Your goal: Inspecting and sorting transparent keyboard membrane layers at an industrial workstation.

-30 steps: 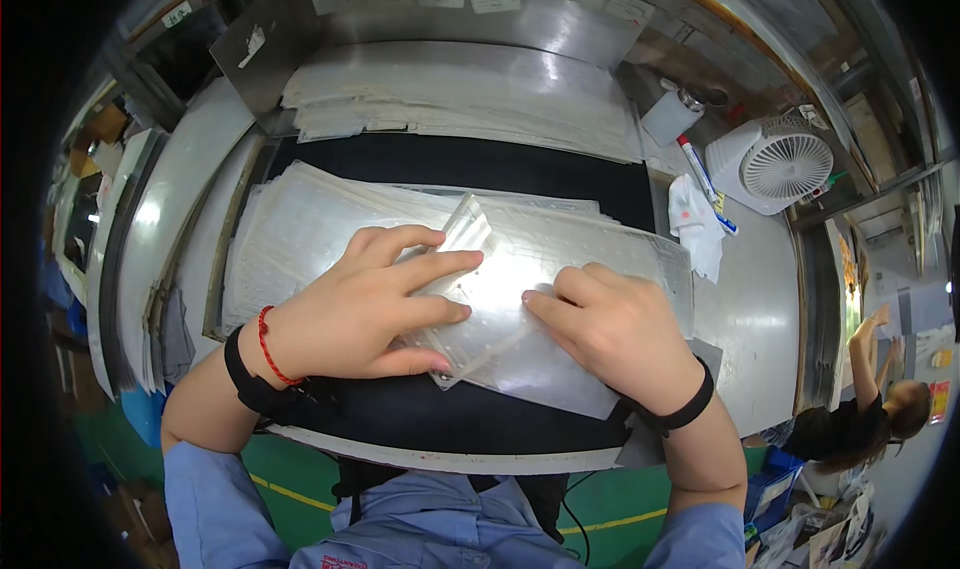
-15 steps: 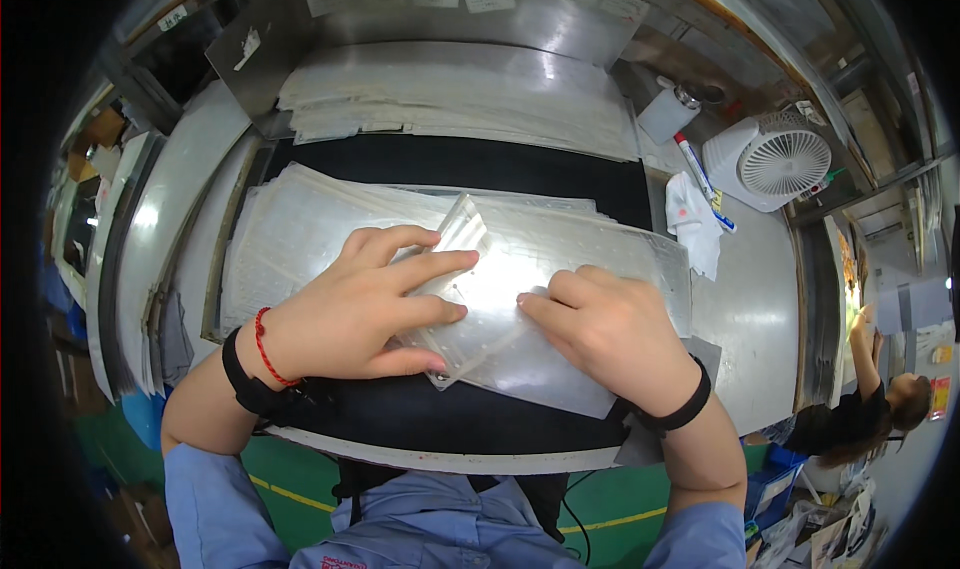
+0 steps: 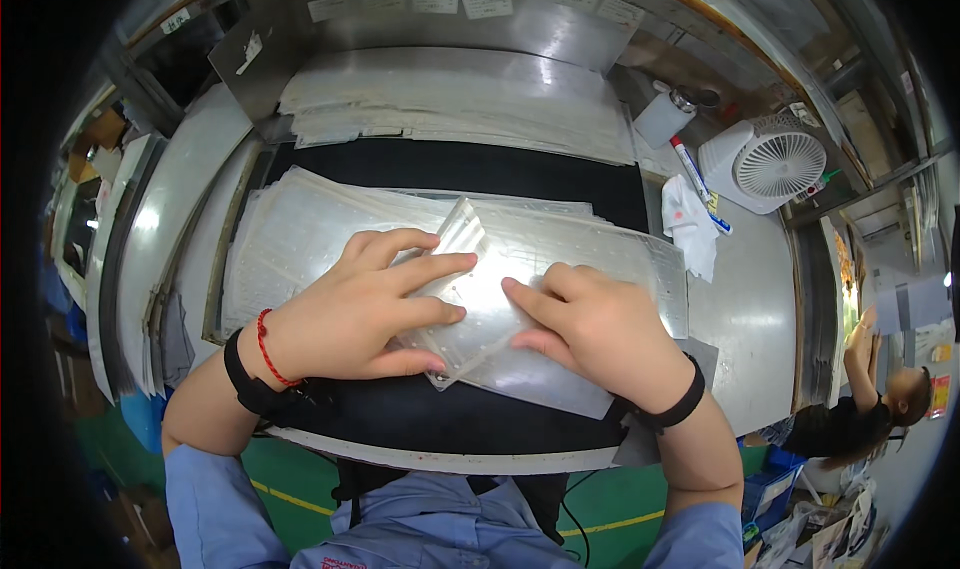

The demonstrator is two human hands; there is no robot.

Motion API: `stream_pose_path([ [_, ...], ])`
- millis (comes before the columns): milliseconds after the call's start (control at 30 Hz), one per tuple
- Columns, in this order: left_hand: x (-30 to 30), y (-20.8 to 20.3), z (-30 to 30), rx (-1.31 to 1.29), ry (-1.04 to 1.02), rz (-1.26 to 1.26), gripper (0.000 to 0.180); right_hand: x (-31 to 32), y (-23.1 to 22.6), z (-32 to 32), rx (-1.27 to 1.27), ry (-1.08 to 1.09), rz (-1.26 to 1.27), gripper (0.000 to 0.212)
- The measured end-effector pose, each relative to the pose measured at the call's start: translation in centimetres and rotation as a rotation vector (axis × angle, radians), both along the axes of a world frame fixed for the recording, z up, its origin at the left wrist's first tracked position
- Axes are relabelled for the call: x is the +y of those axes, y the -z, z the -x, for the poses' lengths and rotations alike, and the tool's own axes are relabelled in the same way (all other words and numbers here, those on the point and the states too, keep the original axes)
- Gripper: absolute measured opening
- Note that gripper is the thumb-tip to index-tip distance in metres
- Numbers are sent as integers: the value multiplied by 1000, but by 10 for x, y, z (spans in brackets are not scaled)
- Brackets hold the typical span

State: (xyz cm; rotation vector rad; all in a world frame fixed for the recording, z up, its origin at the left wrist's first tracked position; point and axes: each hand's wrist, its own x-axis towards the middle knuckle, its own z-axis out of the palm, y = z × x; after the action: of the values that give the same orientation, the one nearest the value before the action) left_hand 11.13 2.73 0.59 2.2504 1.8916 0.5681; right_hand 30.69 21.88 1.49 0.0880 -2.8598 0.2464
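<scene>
A pile of thin, shiny, see-through sheets (image 3: 590, 244) lies fanned out on the black mat. On top, a smaller clear sheet (image 3: 462, 354) lies at a slant, with a bright striped reflection near its far corner. My left hand (image 3: 365, 304) rests on this small sheet, fingers spread and pressing down, thumb at its near corner. To the right, my right hand (image 3: 600, 329) touches the shiny surface with its index finger stretched out. The thumb is apart from that finger and the other fingers are curled; nothing shows between them. Glare hides part of the surface.
Behind the black mat (image 3: 470, 161) lies another stack of sheets (image 3: 455, 94). At the right stand a white fan (image 3: 780, 164), a pump bottle (image 3: 665, 119), a marker (image 3: 690, 159) and a crumpled white cloth (image 3: 690, 224). Farther right, a person (image 3: 850, 414) works with raised arms.
My right hand has shifted slightly left and its thumb has come away from the index finger. The left hand stays in place on the small sheet.
</scene>
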Motion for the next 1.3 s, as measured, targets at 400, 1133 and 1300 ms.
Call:
stream_pose_path([
  [400,0,-3,-2,-1,3,35,41,6,-1,-2,75,-39,58,27],
  [1133,1,-4,-2,-4,0,44,38,13,-8,-7,58,-13,58,29],
  [1300,1,-6,-2,21,12,34,37,11,-6,-8,-116,-104,87,26],
])
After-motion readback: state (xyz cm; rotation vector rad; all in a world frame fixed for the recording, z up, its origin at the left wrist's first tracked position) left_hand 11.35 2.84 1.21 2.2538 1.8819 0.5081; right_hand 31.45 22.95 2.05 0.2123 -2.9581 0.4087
